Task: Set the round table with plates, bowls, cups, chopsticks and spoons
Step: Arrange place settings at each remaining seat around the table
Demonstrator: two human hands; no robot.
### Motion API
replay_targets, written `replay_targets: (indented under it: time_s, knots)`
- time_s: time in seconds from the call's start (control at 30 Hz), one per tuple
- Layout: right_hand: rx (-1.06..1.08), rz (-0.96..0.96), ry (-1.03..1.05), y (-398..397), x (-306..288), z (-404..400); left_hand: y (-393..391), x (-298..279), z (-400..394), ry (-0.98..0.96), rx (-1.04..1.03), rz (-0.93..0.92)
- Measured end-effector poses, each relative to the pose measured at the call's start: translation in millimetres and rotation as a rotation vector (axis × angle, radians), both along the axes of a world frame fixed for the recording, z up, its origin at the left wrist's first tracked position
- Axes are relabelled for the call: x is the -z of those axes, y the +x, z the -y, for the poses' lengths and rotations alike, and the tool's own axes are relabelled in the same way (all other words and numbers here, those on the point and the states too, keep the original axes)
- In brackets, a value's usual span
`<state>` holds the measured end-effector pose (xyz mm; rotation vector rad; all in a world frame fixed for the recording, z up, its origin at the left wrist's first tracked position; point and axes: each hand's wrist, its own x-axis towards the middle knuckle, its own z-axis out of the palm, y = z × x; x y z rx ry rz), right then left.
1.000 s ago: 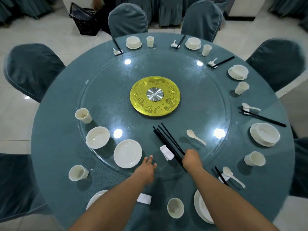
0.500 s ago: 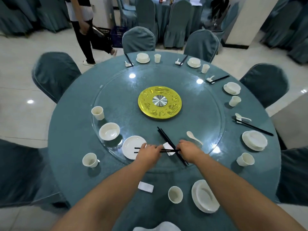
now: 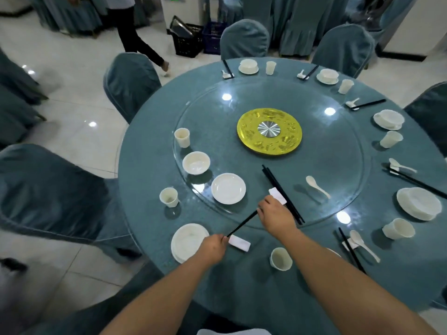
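Both hands grip one pair of black chopsticks (image 3: 242, 223): the left hand (image 3: 214, 246) pinches the near end above a white rest (image 3: 239, 242), the right hand (image 3: 274, 212) curls round the far end. Around them on the bench (image 3: 150, 165) sit a plate (image 3: 187, 241), a cup (image 3: 280, 258), a saucer (image 3: 228, 188) and more chopsticks (image 3: 281, 193) across a second rest (image 3: 277, 196).

A plate (image 3: 228, 188) lay at centre frame on the glass turntable (image 3: 338, 151), a bowl (image 3: 196, 162) and cup (image 3: 182, 137) to its upper left, loose chopsticks (image 3: 281, 193) and a spoon (image 3: 316, 186) to its right.
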<state>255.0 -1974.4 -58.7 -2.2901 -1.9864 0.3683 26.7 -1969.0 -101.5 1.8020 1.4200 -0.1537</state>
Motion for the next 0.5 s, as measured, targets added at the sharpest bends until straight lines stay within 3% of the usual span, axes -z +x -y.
replay_targets:
  time_s: [0.23, 0.5]
  knots:
    - [0.024, -0.058, 0.050, -23, 21, 8, -28, 25, 38, -0.005, -0.229, 0.014]
    - [0.092, -0.094, 0.063, -29, 43, 23, -35, 55, 75, 0.034, -0.185, -0.082]
